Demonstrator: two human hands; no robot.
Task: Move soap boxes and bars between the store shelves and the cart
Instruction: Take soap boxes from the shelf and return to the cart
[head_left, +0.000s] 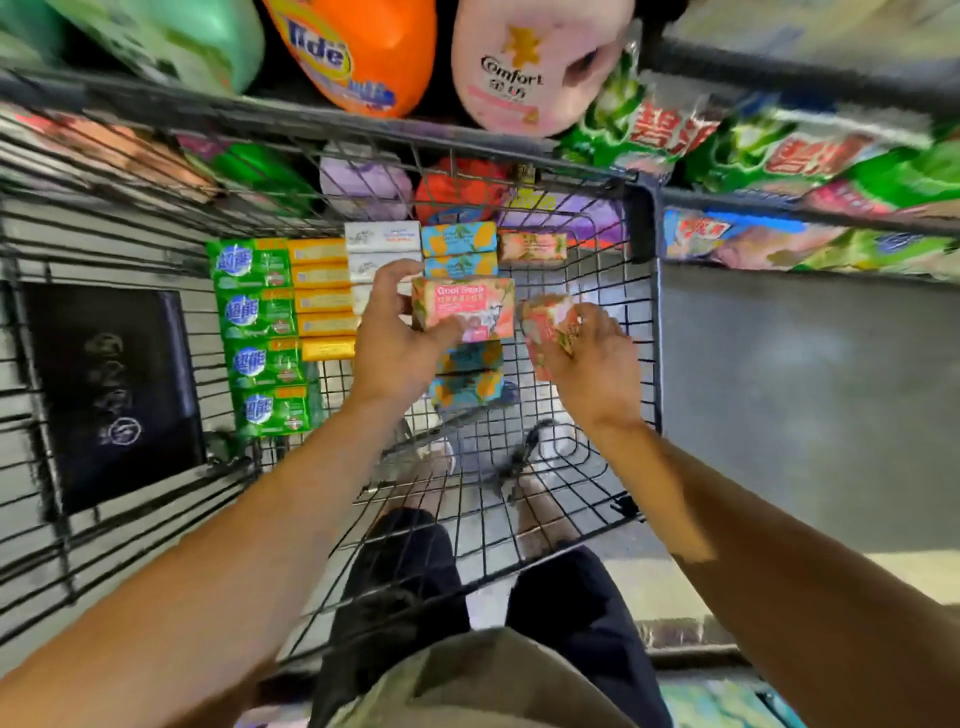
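Both hands reach down into the wire cart (571, 499). The left hand (395, 343) grips a pink soap box (464, 306) lettered "Goat Soap", thumb across its near edge and fingers curled round its far left end, holding it level above the cart's floor. The right hand (597, 358) holds a second pink box (549, 327), tilted on end and blurred, its fingers wrapped round the lower part. The two boxes sit just beside each other, apart by a narrow gap.

Relative to the "Goat Soap" box: under and just beyond it runs a column of blue-and-orange soap boxes (460, 239); to its left lie white soap boxes (383, 244), then a row of yellow bars (319, 291), then green soap packs (257, 332) furthest left. Beyond it and to the right, another pink box (532, 247) lies flat against the cart's far wall. Above the cart's far rim stand an orange Tide bottle (353, 52) and a pink Comfort bottle (524, 67).
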